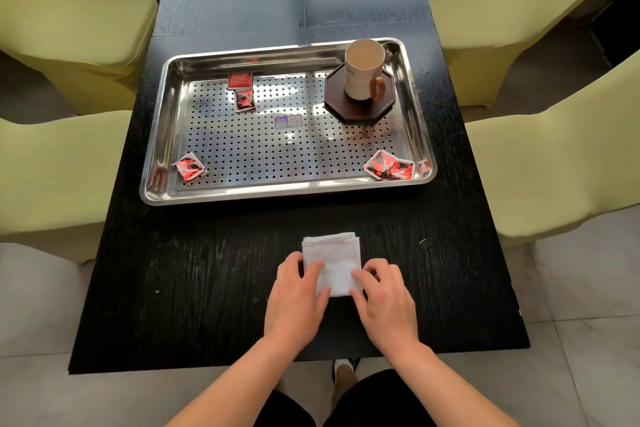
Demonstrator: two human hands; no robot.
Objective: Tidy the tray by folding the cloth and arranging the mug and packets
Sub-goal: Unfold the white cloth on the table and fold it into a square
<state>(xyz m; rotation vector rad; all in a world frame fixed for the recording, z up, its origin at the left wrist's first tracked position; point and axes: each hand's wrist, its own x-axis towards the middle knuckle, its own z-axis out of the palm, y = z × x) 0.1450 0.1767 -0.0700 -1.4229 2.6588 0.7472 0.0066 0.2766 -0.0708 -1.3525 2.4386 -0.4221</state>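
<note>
Head view: the cloth (331, 253) is already folded into a small, thick square on the table (173, 288), so the step in hand looks like squaring it off or taking it up for the tray (287, 195). To do that well, I would keep both sides even, press the layers flat so none slips out, and lift from the near corners together.

The left hand (297, 295) has its fingers (313, 269) bent over the cloth's left edge, and the right hand (385, 302) has bent fingers on the right edge. The thumbs lie at the near corners. Whether they pinch the layers or only press on them, I cannot tell from this angle.

The cloth's far half lies bare just beyond the fingertips. Well beyond them sits the tray. Four groups of packets (188, 166) lie scattered in it, and the mug (363, 69) stands on a dark coaster (360, 107), far and right of the right fingers.
</note>
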